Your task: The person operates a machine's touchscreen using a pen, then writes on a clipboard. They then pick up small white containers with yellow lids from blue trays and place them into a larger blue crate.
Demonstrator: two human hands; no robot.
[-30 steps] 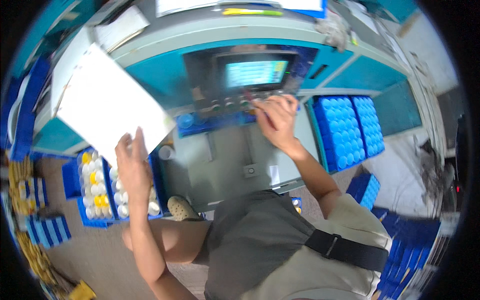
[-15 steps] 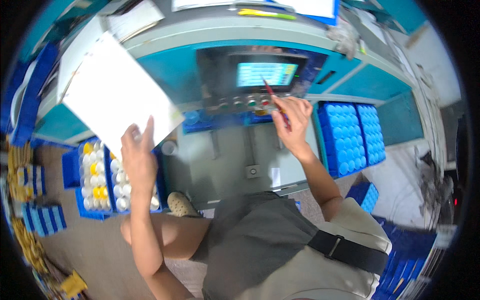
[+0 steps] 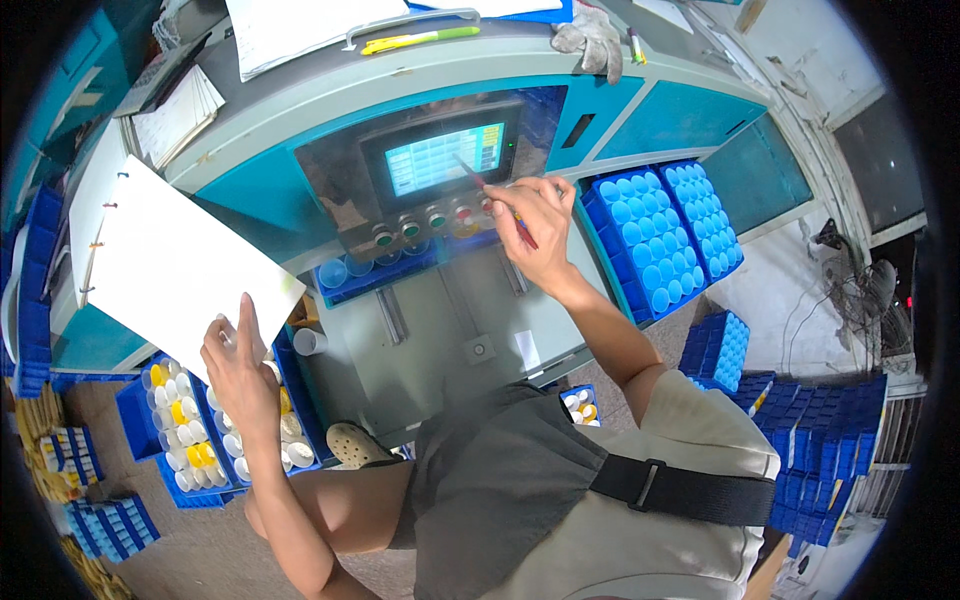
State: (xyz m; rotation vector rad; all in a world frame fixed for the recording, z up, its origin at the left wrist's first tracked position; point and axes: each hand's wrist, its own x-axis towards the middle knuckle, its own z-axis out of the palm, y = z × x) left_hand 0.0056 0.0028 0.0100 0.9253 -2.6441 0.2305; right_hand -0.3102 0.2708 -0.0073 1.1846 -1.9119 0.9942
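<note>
White paper sheet (image 3: pixel 175 265), light and floppy, is pinched at its lower corner by the left hand (image 3: pixel 240 370); the right hand (image 3: pixel 535 225) grips what looks like a red pen (image 3: pixel 497 202), stiff and slim, at the touchscreen (image 3: pixel 443 158).

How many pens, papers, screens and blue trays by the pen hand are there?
red pen, in the right hand: 1
white sheet, in the left hand: 1
screen: 1
blue trays beside the right hand: 2
Total: 5

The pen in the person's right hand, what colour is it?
Red pen, seen in the head view, held by the right hand.
</note>
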